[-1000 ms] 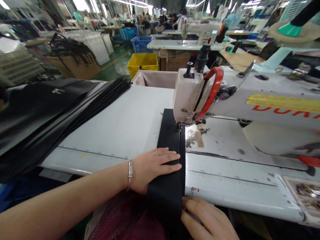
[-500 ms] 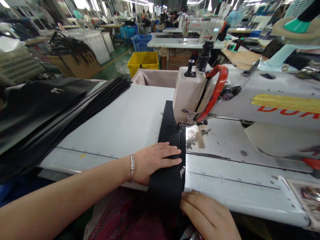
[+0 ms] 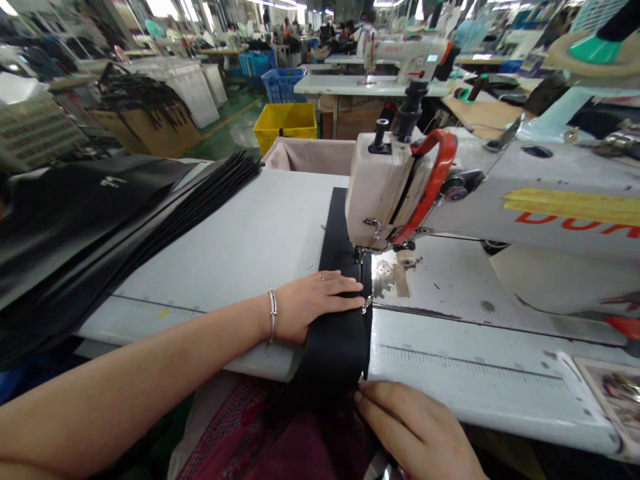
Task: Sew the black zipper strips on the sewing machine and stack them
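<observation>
A long black leather-like strip (image 3: 336,333) runs under the presser foot (image 3: 359,256) of the white sewing machine (image 3: 380,193) and hangs over the table's front edge. Along its right side is a zipper with a silver pull (image 3: 367,305). My left hand (image 3: 320,300) lies flat on the strip just before the foot, fingers stretched toward the zipper edge. At the table's front edge, my right hand (image 3: 410,423) pinches the strip's right border, thumb and fingers together; its fingertips are partly hidden.
A fanned stack of black pieces (image 3: 200,207) lies on the left of the white table (image 3: 270,227). Behind the table sits a fabric-lined bin (image 3: 310,155), with a yellow crate (image 3: 286,125) beyond. A printed ruler (image 3: 465,363) runs along the front.
The strip has moved forward under the machine, its far end now farther off. The zipper pull and my left hand went with it; my right hand shifted only slightly.
</observation>
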### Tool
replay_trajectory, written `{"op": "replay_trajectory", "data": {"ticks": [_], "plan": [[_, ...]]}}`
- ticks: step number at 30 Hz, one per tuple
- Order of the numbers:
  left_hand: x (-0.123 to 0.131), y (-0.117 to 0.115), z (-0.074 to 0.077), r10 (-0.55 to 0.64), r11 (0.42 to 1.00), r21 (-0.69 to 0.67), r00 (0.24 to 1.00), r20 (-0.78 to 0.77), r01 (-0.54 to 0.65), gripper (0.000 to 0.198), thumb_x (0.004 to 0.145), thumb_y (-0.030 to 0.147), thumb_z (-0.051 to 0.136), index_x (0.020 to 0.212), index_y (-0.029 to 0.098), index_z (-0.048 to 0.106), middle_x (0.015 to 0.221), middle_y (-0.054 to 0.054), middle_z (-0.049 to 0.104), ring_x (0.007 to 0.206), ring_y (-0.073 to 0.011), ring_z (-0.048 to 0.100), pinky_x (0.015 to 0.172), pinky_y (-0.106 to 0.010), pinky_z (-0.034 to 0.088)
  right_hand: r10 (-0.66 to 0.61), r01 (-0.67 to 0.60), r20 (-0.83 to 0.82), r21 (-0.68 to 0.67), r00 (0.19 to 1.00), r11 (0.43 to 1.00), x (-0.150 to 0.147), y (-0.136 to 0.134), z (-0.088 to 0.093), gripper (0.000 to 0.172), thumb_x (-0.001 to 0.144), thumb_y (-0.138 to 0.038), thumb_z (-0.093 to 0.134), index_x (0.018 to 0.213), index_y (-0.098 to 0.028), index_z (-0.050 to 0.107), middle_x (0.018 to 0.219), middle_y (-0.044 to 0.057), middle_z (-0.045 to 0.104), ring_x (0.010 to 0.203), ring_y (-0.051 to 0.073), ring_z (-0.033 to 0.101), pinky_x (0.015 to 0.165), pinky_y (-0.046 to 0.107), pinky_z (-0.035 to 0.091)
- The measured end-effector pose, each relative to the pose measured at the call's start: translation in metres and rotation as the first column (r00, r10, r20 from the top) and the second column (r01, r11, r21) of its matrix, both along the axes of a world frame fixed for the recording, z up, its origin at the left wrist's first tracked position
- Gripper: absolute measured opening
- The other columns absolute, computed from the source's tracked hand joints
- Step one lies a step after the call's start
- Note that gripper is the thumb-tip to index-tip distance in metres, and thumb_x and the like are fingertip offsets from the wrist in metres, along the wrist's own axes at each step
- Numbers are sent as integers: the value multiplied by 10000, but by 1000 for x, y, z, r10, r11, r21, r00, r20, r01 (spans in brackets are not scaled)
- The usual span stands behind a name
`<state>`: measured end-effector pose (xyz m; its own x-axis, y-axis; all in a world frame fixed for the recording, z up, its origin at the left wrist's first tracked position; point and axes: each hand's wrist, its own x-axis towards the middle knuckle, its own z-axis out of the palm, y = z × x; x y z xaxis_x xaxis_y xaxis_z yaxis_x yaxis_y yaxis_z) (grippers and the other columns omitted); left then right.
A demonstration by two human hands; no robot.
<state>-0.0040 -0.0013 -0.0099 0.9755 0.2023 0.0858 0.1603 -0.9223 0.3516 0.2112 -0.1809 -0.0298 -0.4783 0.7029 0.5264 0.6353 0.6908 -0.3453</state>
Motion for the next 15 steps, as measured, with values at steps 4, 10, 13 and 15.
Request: {"op": "replay_trajectory", "data": {"ticks": [4,10,13,15], "plan": [[4,12,-1,12,1000,13,1000,10,-12,773,702,329,616,1410,168,351,1468,-107,344,1351,-239,321,1158,-426,185,17,-17,-8,10,1000,1000,0,2,3,348,975,-185,303,1085,-151,632,987,88,683,875,164,646,774,241,542],[5,10,7,94,996,-3,995,26,-94,741,731,302,629,1407,171,355,1448,-106,379,1338,-240,346,1160,-434,188,33,-33,-9,18,999,999,-3,2,6,346,978,-196,302,1091,-140,624,991,94,682,880,169,647,773,252,547],[-8,-33,13,427,904,-24,898,109,-427,686,765,242,602,1392,149,342,1373,-139,449,1249,-261,439,1080,-450,329,4,-3,-16,66,1000,998,-4,0,3,349,974,-190,298,1079,-142,627,1001,93,686,895,170,649,780,252,549],[-21,-76,11,703,711,-168,685,191,-683,544,779,248,603,1286,141,437,1179,-135,569,1029,-249,565,902,-405,475,-19,22,-35,96,999,995,-3,-2,2,336,962,-170,313,1085,-155,626,1014,77,688,923,169,645,792,255,548]]}}
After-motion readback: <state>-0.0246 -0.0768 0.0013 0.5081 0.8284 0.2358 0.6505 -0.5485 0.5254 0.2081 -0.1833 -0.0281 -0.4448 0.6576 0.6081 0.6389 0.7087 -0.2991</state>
